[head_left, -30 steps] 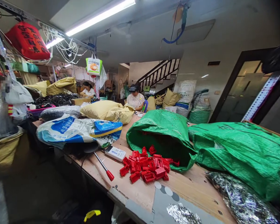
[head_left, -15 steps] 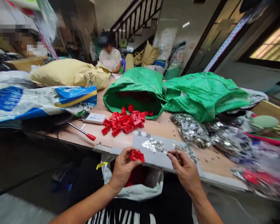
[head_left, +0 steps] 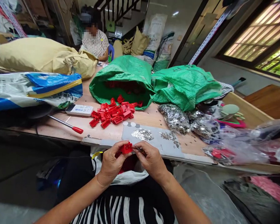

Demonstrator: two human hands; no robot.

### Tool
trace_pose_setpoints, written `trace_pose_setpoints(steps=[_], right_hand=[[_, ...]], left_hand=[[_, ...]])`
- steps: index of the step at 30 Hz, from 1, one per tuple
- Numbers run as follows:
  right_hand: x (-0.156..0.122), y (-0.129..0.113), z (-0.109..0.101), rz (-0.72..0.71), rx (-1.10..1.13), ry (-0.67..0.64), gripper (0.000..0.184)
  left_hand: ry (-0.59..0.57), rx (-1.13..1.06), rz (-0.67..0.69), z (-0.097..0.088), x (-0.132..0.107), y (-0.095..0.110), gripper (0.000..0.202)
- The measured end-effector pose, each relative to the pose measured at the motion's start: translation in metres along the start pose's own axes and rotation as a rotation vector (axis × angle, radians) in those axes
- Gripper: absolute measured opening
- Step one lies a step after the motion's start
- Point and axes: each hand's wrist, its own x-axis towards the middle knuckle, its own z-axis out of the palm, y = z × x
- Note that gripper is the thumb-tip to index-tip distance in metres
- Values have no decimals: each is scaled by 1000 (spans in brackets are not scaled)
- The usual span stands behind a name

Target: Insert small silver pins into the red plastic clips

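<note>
My left hand [head_left: 110,163] grips a hollow red plastic part [head_left: 126,148] between thumb and fingers, above the bag's opening. Right beside it, my right hand [head_left: 150,158] pinches a thin, dark metal tool [head_left: 140,150]; its tip meets the red part's side, and its exact kind is hard to make out. Below both hands an open white bag [head_left: 130,177] sits at my lap with more red parts inside. Beyond the hands, a pile of small silver metal pieces [head_left: 142,134] lies on a grey sheet [head_left: 151,144], with a second, looser pile [head_left: 169,137] to its right.
Loose red parts [head_left: 114,112] spill before an open green sack [head_left: 121,77]; another green sack [head_left: 186,84] lies to the right. Clear bags of metal pieces [head_left: 175,118] stand nearby. Leftward are a red-handled rod [head_left: 67,124] and a white device [head_left: 79,109]. A person [head_left: 95,43] sits across the table.
My right hand has moved left from beside the silver pile to the red part in my left hand. The red part has turned in my left hand. The camera view has shifted.
</note>
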Motion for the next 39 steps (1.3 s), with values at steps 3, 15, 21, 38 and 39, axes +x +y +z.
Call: trace_pose_setpoints(steps=[3,15,21,38,39], right_hand=[[0,-1,1,-19,-24,-26,13],[-3,2,-2,174,291,-61,19],[-4,8,2,302,355,-25,17],[-2,10,15,580,904,-201,39],[-3,10,15,578,912,-204,39]], left_hand=[[-4,54,42,-1,-1,4,31],[44,-89,-26,2,-4,-4,32],[40,-43,12,0,-6,-4,32],[-12,43,106,-1,-13,-11,32],[-21,66,135,-1,-13,-11,32]])
